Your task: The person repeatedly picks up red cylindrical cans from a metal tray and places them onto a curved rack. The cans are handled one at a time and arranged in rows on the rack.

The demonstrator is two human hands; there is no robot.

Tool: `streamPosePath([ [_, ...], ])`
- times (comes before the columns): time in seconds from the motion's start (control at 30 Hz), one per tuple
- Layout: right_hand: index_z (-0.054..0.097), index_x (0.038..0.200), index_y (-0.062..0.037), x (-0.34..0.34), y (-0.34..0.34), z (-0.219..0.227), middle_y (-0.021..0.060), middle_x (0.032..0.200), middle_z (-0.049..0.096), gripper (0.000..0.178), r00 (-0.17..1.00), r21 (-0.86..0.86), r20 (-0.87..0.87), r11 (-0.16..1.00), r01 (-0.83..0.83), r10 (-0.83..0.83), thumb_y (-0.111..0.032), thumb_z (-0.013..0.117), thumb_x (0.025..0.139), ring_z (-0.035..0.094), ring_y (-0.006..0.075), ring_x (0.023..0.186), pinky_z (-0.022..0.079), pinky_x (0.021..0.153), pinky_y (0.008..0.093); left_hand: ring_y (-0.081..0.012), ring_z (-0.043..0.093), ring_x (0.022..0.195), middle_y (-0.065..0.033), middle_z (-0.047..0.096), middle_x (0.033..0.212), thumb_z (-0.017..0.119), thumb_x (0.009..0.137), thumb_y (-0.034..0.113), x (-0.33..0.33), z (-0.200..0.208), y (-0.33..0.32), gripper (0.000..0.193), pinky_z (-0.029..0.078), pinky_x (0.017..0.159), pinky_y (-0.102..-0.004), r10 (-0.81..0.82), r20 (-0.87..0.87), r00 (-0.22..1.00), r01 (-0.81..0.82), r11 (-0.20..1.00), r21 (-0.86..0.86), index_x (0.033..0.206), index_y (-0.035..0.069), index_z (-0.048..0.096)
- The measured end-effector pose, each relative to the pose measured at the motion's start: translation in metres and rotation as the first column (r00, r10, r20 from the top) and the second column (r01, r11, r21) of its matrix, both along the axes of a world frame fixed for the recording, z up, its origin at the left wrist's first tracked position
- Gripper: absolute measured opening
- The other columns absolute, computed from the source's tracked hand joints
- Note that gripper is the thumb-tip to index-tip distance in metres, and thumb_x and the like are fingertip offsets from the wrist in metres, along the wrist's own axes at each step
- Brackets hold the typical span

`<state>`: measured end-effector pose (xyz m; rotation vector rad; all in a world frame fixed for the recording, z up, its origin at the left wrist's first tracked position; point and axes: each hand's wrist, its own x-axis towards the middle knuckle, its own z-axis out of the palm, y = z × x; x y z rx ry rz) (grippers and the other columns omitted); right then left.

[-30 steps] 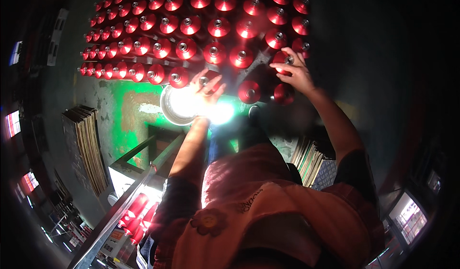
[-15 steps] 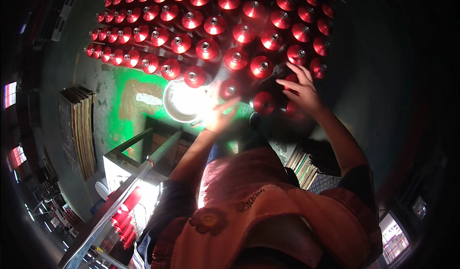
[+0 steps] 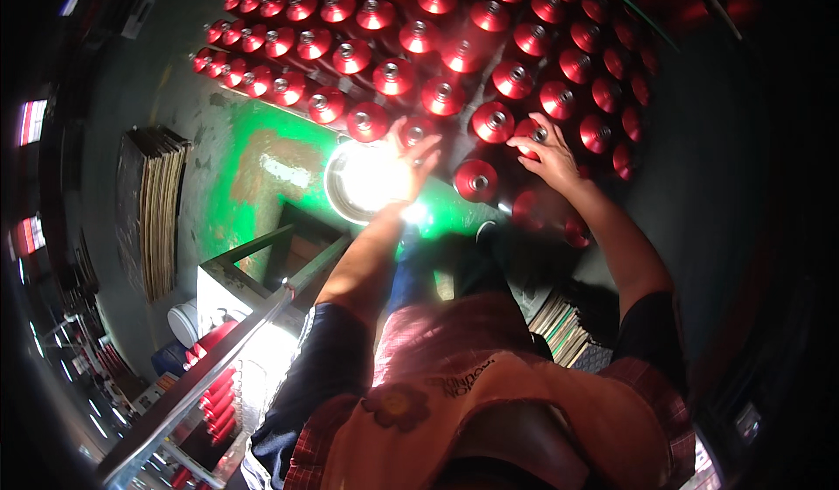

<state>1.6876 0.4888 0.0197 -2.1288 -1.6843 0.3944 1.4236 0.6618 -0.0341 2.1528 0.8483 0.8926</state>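
Note:
Rows of red metal bottles (image 3: 393,77) with conical shoulders and narrow silver necks stand upright in front of me. My left hand (image 3: 409,169) curls its fingers round the top of one red bottle (image 3: 418,133) at the near edge of the rows; bright glare washes out part of the hand. To the right, my right hand (image 3: 555,160) has its thumb and fingers round the shoulder of another red bottle (image 3: 530,132). Between my hands and nearer to me stands a separate red bottle (image 3: 475,181). More bottles (image 3: 529,209) sit in shadow below my right wrist.
A round, brightly lit pan-like thing (image 3: 336,184) lies left of my left hand. Nearer stands a metal-framed box (image 3: 253,263) with a long rail (image 3: 218,350). Stacked boards (image 3: 156,210) stand at far left, another stack (image 3: 559,324) near my right elbow. Red bottles (image 3: 218,394) lie lower left.
The view has shifted, moving the rows up and right. My left hand and its bottle have moved farther from me, toward the rows. My right hand's fingers have closed in round a bottle top.

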Motion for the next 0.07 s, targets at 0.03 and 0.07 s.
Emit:
streamPosePath([
  [0.03, 0.067, 0.119, -0.0324, 0.001, 0.002, 0.005, 0.0111, 0.149, 0.037, 0.054, 1.0, 0.045, 0.017, 0.999, -0.018, 0.017, -0.008, 0.079, 0.072, 0.045, 0.0369, 0.128, 0.045, 0.104, 0.0429, -0.0324, 0.052, 0.125, -0.0138, 0.042, 0.145, 0.085, 0.071, 0.013, 0.002, 0.001, 0.003, 0.039, 0.049, 0.098, -0.0414, -0.026, 0.097, 0.995, 0.034, 0.996, -0.079, 0.106, 0.025, 0.077],
  [0.07, 0.068, 0.119, -0.0301, 0.0, 0.004, 0.013, 0.0123, 0.146, 0.041, 0.055, 0.998, 0.092, 0.067, 0.995, -0.024, 0.018, -0.006, 0.079, 0.071, 0.047, 0.0359, 0.127, 0.045, 0.104, 0.0417, -0.0324, 0.052, 0.125, -0.0138, 0.042, 0.145, 0.085, 0.071, 0.013, -0.011, 0.005, 0.019, 0.039, 0.049, 0.098, -0.0414, -0.011, 0.068, 0.998, 0.019, 0.992, -0.125, 0.106, 0.025, 0.077],
])
